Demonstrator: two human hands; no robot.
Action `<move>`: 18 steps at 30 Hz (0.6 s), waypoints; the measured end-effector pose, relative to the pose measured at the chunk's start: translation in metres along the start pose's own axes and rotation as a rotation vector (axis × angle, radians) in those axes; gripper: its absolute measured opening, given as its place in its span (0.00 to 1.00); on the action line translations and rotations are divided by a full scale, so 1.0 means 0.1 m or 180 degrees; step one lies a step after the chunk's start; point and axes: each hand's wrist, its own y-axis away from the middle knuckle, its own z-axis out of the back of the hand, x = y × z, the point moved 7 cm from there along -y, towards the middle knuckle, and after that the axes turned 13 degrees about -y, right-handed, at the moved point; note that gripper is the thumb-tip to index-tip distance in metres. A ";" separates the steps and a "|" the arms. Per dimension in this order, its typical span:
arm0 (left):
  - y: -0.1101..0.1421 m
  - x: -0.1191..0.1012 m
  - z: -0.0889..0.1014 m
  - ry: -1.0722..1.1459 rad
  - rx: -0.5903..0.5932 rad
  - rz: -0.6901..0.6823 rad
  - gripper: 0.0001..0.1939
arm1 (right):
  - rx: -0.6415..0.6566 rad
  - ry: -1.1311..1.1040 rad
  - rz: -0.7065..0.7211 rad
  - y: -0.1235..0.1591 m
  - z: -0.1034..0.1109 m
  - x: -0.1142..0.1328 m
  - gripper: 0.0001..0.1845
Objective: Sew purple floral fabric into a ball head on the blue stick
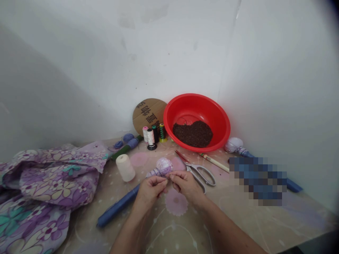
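Observation:
My left hand [150, 190] and my right hand [185, 183] meet over the table with fingertips pinched together, close to the neck of a purple floral cloth ball [164, 165] tied on a blue stick [119, 206]. What the fingers pinch is too small to see; it may be a thread. The stick lies slanted toward the lower left under my left hand. A cream thread spool [125, 168] stands just left of the ball. Scissors [198, 171] with red blades lie right of my right hand.
A red basin [217, 120] with dark grains sits at the back corner. Beside it stand small thread spools [151, 137] and a round wooden board [148, 113]. Purple floral cloth [53, 187] is heaped at left. Another white-headed blue stick [235, 146] lies at right.

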 end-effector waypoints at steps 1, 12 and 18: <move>0.00 0.00 0.00 -0.0009 0.0009 0.0004 0.15 | -0.0004 -0.0017 0.0002 0.00 0.00 0.00 0.13; 0.00 0.02 -0.01 0.0049 0.0014 0.0042 0.15 | -0.0050 -0.0094 -0.0111 -0.01 0.00 -0.02 0.14; 0.00 0.00 0.00 0.0027 0.0000 -0.0014 0.14 | -0.0023 -0.0142 -0.0078 0.00 0.00 -0.03 0.13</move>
